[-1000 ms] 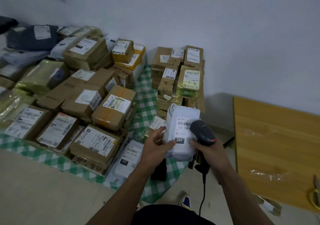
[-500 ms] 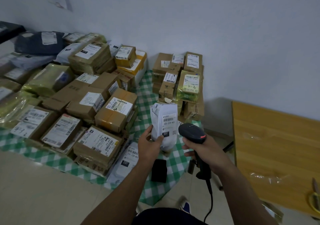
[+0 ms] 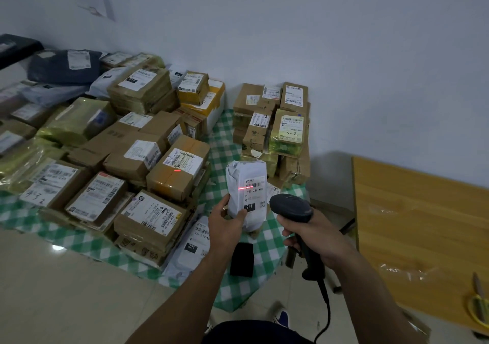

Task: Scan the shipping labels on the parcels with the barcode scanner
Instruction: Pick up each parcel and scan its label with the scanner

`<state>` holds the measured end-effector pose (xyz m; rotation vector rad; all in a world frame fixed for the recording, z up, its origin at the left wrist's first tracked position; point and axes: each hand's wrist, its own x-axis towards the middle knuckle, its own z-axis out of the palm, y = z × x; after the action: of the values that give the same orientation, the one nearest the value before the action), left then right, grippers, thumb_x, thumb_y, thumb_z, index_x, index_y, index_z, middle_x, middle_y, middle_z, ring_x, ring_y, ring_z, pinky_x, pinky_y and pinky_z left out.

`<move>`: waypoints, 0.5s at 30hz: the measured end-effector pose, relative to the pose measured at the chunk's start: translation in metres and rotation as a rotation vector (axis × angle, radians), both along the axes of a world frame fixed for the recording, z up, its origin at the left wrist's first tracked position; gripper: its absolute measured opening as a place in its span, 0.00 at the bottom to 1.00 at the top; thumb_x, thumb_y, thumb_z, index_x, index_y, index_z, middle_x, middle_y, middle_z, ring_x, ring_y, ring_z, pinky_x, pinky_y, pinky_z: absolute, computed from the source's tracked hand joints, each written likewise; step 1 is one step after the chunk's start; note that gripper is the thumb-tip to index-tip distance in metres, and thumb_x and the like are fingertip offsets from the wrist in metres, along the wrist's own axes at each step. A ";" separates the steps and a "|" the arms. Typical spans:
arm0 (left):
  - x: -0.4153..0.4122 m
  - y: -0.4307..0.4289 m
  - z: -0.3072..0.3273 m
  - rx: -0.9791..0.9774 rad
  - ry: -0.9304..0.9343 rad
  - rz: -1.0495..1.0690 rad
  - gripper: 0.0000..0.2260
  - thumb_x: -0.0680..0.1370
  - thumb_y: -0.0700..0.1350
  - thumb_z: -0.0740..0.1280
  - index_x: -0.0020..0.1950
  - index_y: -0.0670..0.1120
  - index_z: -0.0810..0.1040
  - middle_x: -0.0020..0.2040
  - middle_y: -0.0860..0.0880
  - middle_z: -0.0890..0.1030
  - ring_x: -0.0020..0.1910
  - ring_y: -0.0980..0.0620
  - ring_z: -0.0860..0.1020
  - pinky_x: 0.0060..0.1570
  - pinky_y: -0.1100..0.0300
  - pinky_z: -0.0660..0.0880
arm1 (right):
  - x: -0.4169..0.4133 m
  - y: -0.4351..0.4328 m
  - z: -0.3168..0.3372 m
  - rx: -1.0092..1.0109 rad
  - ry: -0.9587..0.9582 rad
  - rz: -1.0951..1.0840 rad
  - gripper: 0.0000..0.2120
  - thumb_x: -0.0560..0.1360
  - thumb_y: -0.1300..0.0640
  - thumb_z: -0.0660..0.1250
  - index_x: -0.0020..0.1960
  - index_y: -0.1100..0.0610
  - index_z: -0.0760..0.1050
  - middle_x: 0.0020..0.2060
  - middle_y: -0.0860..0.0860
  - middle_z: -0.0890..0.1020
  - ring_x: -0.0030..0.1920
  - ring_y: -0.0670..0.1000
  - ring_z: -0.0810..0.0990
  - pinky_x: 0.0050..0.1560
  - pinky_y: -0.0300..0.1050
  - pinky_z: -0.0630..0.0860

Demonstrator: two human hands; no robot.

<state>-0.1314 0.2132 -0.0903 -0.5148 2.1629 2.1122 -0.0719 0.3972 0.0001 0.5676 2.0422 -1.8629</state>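
Lower centre of the frame, the left hand (image 3: 225, 224) is gripping a white parcel (image 3: 247, 174) upright, the right hand (image 3: 315, 235) clutching the scanner (image 3: 291, 207). Its red line (image 3: 245, 188) is falling partly off the label (image 3: 255, 194), risking a misread.

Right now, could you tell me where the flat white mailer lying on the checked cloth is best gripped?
Probably pinch the white mailer at its near end, coming from the floor side: it lies flat, label up, the box stack crowds its left side, and its near end lies free by the checked cloth's edge.
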 end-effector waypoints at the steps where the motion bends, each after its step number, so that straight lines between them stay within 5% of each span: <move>1: 0.000 0.000 0.000 -0.003 0.001 0.002 0.26 0.75 0.37 0.75 0.72 0.48 0.78 0.64 0.50 0.82 0.60 0.52 0.81 0.56 0.56 0.82 | 0.001 0.000 0.001 0.003 -0.001 0.005 0.12 0.77 0.52 0.76 0.60 0.48 0.81 0.38 0.54 0.84 0.38 0.53 0.85 0.41 0.49 0.76; 15: 0.009 -0.009 0.003 0.000 0.012 0.019 0.25 0.76 0.37 0.75 0.73 0.48 0.77 0.61 0.53 0.79 0.58 0.53 0.78 0.55 0.57 0.80 | 0.004 -0.005 0.005 -0.009 0.001 0.014 0.13 0.78 0.53 0.75 0.62 0.47 0.79 0.44 0.54 0.88 0.38 0.54 0.86 0.42 0.50 0.76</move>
<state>-0.1227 0.2045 -0.0868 -0.5260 2.1731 2.1305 -0.0681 0.3925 0.0047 0.5480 2.0324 -1.8641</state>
